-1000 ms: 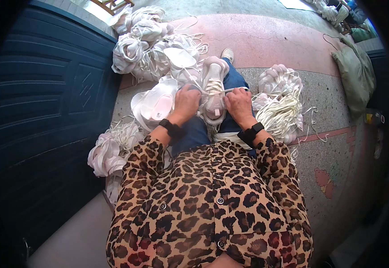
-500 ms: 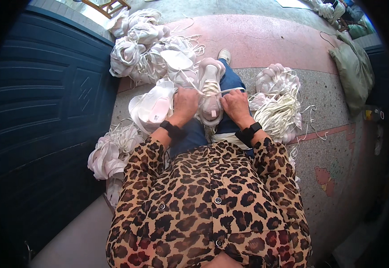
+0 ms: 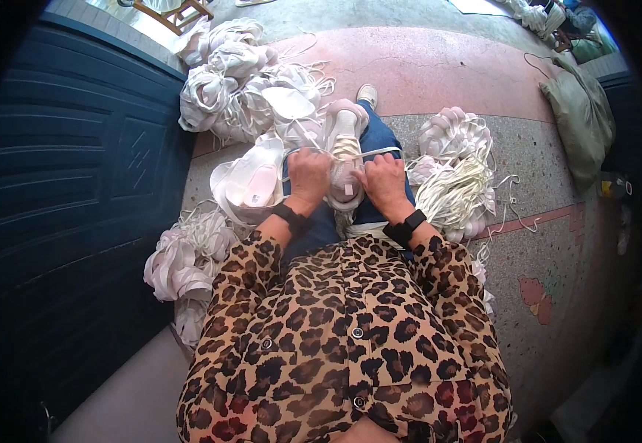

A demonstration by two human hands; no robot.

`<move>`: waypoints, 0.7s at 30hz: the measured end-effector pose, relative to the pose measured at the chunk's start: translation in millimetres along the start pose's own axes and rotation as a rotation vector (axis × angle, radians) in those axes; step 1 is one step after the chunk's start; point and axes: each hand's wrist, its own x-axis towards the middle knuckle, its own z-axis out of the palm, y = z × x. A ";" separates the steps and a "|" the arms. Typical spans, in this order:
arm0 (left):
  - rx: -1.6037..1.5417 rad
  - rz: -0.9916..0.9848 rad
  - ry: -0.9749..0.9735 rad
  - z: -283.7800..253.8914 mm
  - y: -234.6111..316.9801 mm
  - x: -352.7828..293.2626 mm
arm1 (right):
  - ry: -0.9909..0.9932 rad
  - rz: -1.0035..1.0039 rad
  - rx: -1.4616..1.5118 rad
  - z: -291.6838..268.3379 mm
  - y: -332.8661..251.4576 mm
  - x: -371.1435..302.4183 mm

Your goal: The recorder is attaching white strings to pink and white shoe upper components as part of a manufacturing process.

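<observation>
A pale pink and white shoe upper (image 3: 344,122) with cream lacing lies lengthwise between my legs, its heel opening toward me. My left hand (image 3: 309,176) is closed at its left edge, with a white lace running into the fingers. On the other side, my right hand (image 3: 385,180) has its fingers curled round a cream shoelace (image 3: 371,153) drawn out sideways from the eyelets. The right thumb points toward the shoe upper's tongue. Just left of my left hand lie white shoe parts with a pink insole-shaped piece (image 3: 260,186).
A heap of white uppers (image 3: 225,92) stands at the far left, with another bundle (image 3: 181,258) nearer me. To the right lie more uppers (image 3: 454,133) and a bunch of cream laces (image 3: 450,188). A dark blue door (image 3: 77,148) borders the left; a greenish sack (image 3: 579,111) leans at the right.
My right hand has turned slightly and its thumb now reaches toward the shoe upper. The left hand has shifted only a little; the lace still stretches out to the right.
</observation>
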 end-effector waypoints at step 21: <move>-0.135 0.031 -0.150 2.3 -26.7 24.8 | 0.023 -0.177 0.051 17.1 12.1 2.0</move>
